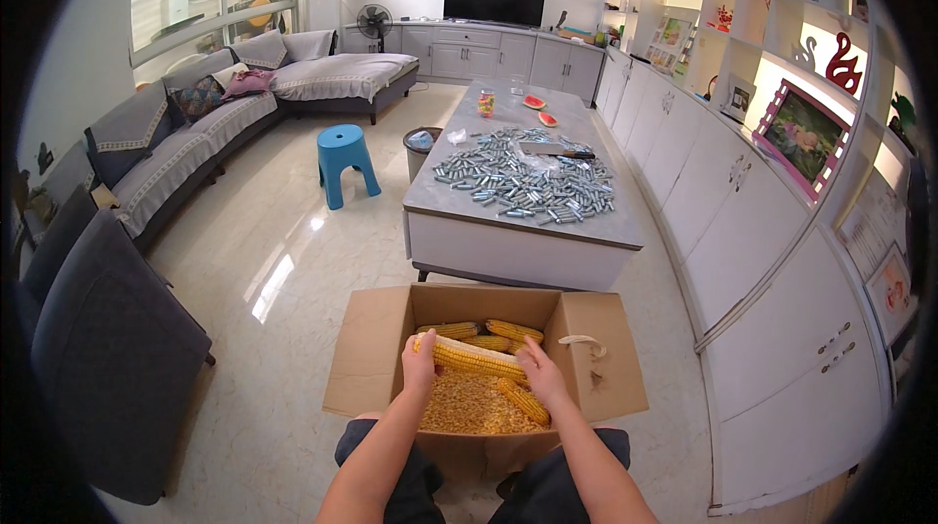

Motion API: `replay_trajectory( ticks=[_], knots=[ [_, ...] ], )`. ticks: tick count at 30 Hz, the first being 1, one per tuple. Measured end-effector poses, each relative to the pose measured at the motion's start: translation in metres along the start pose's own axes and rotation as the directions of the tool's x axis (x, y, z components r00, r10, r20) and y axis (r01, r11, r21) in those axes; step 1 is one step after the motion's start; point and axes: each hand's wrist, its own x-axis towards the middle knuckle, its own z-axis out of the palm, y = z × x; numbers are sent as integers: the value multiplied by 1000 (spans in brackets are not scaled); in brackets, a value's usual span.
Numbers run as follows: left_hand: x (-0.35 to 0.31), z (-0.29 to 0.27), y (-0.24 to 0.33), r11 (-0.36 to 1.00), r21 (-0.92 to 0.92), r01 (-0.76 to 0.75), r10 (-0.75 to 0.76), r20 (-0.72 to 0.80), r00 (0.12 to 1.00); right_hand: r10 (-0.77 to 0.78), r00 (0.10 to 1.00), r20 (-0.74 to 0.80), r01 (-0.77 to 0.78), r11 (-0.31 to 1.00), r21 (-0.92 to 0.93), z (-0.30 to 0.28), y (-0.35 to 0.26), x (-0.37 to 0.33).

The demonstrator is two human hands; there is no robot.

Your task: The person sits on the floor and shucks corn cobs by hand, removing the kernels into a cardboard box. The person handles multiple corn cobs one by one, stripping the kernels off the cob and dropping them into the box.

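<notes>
My left hand [418, 362] and my right hand [540, 374] hold an ear of corn [475, 360] level between them, one at each end. Its lower side has yellow kernels, while a pale bare strip runs along the top. The ear is above an open cardboard box [369, 353]. Loose corn kernels [464, 409] cover the bottom of the box. Several more ears rest in it, including one at the far side [515, 331] and one near my right hand [524, 402]. Both hands are closed round the ear, and their undersides are hidden.
A pale strip of husk [583, 341] lies on the right flap. Beyond the box stands a long table [435, 202] with many small metallic cylinders [532, 177] and watermelon slices [533, 102]. A blue stool [344, 158] and dark chair [107, 358] stand left; white cabinets [772, 368] line the right.
</notes>
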Motion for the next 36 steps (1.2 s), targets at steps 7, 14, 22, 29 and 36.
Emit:
replay_trajectory(
  ticks=[7, 14, 22, 29, 36],
  knots=[
    [-13, 8, 3, 955, 178, 235, -261, 139, 955, 21, 939, 344, 171, 837, -520, -5, -39, -15],
    [1, 3, -14, 940, -88, 329, -257, 450, 855, 96, 929, 359, 33, 941, -336, -3, -38, -20],
    [-6, 2, -14, 927, -103, 360, -281, 443, 851, -117, 926, 358, 323, 735, -597, 3, -34, -27],
    [-8, 2, -18, 943, -79, 323, -287, 296, 911, -213, 918, 336, 391, 633, -668, 20, -22, -31],
    [2, 2, -11, 871, -87, 483, -433, 326, 840, -79, 939, 335, 299, 668, -681, 20, -33, -30]
  ],
)
